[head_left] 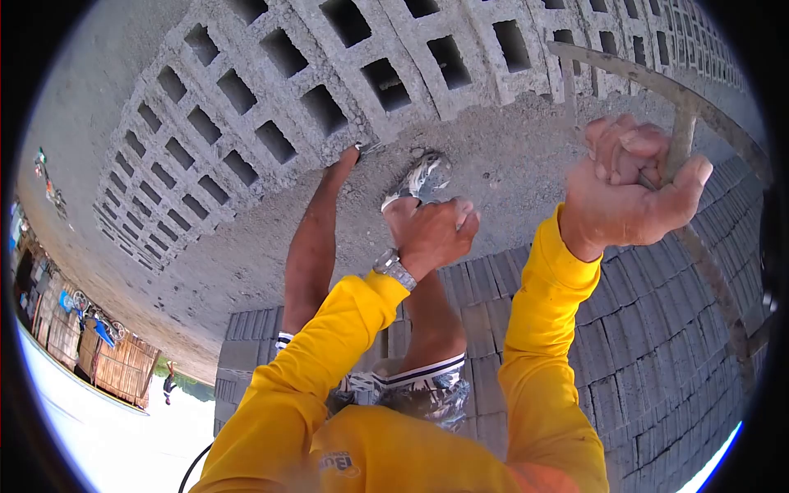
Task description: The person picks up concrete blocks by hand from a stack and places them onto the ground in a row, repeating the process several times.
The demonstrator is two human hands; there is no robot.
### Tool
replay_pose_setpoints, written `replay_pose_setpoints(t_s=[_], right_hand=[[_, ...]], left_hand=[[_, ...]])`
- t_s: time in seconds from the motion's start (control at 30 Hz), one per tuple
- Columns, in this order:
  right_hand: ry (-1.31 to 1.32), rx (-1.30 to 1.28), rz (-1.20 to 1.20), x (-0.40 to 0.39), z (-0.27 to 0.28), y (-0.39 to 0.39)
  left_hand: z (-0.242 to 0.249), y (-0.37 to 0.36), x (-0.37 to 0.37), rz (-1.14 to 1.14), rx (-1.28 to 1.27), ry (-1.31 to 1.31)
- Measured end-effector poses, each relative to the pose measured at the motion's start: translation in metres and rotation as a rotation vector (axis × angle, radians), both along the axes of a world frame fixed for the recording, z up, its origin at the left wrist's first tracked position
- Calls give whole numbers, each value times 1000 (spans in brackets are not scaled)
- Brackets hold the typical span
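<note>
My right hand [637,185], palm up and fingers curled, grips the short handle of a grey, worn metal frame [633,72]. A long curved bar of the frame runs across the upper right, and another bar shows below the hand. My left hand [434,238] has its fingers bent into a loose fist in front of my leg, with its back towards me and a wristwatch [394,267] on the wrist. I see nothing held in it. Beyond the frame stand rows of hollow concrete blocks [357,82] with their square holes facing me.
Stacked grey blocks [625,329] fill the lower right behind my legs. My shoe [423,177] stands on gritty concrete ground [509,156] beside the hollow blocks. At the far left are a wooden shed [123,370], a blue motorcycle [100,329] and a distant person [169,384].
</note>
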State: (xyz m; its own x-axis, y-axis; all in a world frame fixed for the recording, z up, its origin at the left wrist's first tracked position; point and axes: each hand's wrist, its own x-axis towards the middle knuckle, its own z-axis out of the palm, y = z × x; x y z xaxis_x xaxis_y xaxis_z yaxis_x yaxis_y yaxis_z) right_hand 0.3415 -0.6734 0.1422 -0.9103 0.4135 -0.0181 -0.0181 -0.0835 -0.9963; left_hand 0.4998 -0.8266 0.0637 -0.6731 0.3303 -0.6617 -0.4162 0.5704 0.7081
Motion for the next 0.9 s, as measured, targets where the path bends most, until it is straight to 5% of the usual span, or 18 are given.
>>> replay_pose_setpoints(t_s=[0.2,0.47,0.67,0.9], right_hand=[[-358,316,-152,23,-111,-25],[-319,211,-377,11,-38,-20],[-263,-91,-464,86,-9,16],[-663,-499,-1104,182,-74,-9]], left_hand=[[0,-3,-23,27,1,-10],[-5,-7,-11,-5,-53,6],[1,-4,-44,216,8,218],[-32,81,-170,-444,-306,1052]])
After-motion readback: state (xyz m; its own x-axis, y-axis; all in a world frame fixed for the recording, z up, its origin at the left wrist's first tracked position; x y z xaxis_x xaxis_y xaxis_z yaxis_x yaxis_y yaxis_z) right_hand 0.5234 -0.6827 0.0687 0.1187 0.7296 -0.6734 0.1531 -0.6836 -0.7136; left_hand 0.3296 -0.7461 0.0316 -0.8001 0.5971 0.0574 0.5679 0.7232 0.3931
